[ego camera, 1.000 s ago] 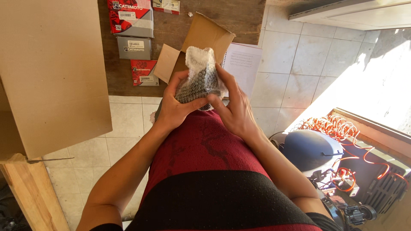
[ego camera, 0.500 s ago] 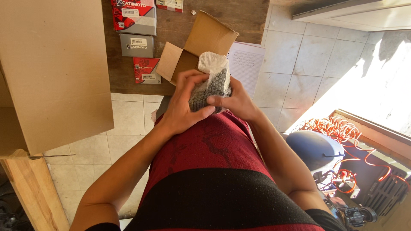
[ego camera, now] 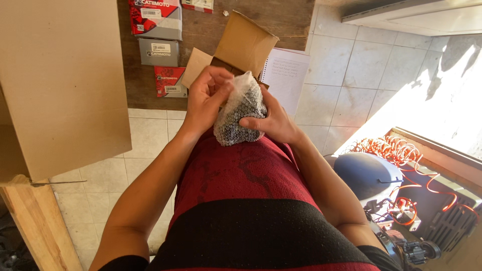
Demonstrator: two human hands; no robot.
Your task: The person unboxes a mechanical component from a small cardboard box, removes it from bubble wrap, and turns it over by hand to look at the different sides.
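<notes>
While both hands grip the bubble-wrapped bundle (ego camera: 240, 113), an open carton (ego camera: 241, 47) (brown) lies behind.

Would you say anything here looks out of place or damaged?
Nothing stands out. The left hand and right hand hold an intact bubble-wrapped bundle above the open cardboard box.

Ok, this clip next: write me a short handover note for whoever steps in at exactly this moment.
Left hand: pinching the top of the bubble-wrap bundle.
Right hand: gripping the bundle's lower side.
Bundle: held in the air between body and wooden table, dark contents still wrapped.
Small cardboard box: open on the table, just behind the bundle; its inside is hidden.
Done: bundle is in hand, out of the box.
Left: wrap not yet opened.
</notes>
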